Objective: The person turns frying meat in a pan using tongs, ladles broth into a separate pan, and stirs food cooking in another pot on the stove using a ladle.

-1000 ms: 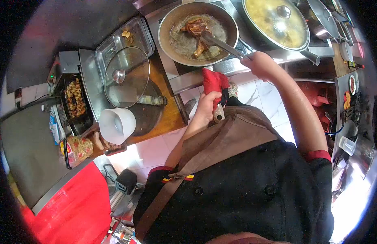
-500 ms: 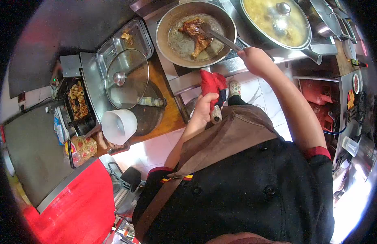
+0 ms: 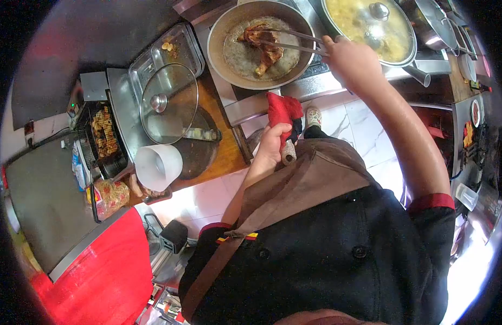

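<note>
My right hand (image 3: 353,62) is closed on the upper end of a pair of metal tongs (image 3: 297,40). The two tong arms reach over the frying pan's rim (image 3: 214,57), spread apart, with their tips at a browned poultry leg (image 3: 266,51). That leg lies in bubbling oil in the middle of the pan. Below the pan, my left hand (image 3: 272,142) is wrapped round a red cloth (image 3: 281,110) that covers the pan handle. The bare end of the handle (image 3: 288,155) pokes out under my fingers.
At right, a lidded pan (image 3: 365,32) of yellow food stands on the stove. A glass lid (image 3: 159,103), a white plastic tub (image 3: 159,169) and a metal tray (image 3: 194,51) sit on the left counter. Farther left is a fryer basket (image 3: 103,132) of browned cubes.
My right hand has turned and shifted slightly up and right. The tongs, seen edge-on before, now show both arms apart over the leg. My left hand stays on the cloth-covered handle.
</note>
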A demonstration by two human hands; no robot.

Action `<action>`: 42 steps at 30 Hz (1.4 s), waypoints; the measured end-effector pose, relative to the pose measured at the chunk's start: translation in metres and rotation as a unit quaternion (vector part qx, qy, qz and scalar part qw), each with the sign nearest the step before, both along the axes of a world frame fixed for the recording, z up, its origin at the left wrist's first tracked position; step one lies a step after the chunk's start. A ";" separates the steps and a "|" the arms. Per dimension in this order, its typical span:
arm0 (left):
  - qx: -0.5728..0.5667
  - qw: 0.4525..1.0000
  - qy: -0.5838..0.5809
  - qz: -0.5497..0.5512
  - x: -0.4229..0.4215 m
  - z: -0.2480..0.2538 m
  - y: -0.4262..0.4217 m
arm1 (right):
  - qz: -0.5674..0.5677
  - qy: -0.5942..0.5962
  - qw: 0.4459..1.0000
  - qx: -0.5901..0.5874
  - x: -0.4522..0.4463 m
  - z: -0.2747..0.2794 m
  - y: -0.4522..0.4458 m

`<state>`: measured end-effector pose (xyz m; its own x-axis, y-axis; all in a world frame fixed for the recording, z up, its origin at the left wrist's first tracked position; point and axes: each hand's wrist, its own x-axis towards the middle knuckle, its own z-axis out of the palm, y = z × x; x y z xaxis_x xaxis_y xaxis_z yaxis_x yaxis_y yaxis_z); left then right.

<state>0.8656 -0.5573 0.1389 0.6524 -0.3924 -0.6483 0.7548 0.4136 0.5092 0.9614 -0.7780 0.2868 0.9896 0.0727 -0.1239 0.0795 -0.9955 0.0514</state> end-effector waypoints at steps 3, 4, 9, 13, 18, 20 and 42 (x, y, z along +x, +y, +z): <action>-0.004 1.000 0.007 -0.008 0.000 -0.001 0.000 | 0.012 -0.003 1.000 0.012 0.006 -0.009 0.000; -0.002 1.000 0.004 -0.006 0.000 0.001 0.000 | 0.013 -0.002 1.000 0.013 0.008 -0.011 0.002; -0.014 1.000 -0.006 0.000 0.001 0.010 -0.003 | 0.081 -0.017 0.996 -0.030 0.002 -0.020 0.010; 0.003 1.000 0.003 0.009 0.001 0.017 -0.007 | 0.057 -0.054 0.994 -0.071 -0.013 -0.034 0.028; -0.010 1.000 0.005 0.009 0.000 0.006 -0.004 | 0.088 -0.082 0.978 -0.168 -0.032 -0.056 0.045; -0.011 1.000 -0.013 -0.008 0.001 0.005 -0.004 | 0.071 -0.029 0.977 -0.198 -0.035 -0.055 0.056; -0.033 0.999 0.006 0.028 0.000 0.006 -0.008 | 0.067 0.013 0.989 -0.135 -0.037 -0.048 0.050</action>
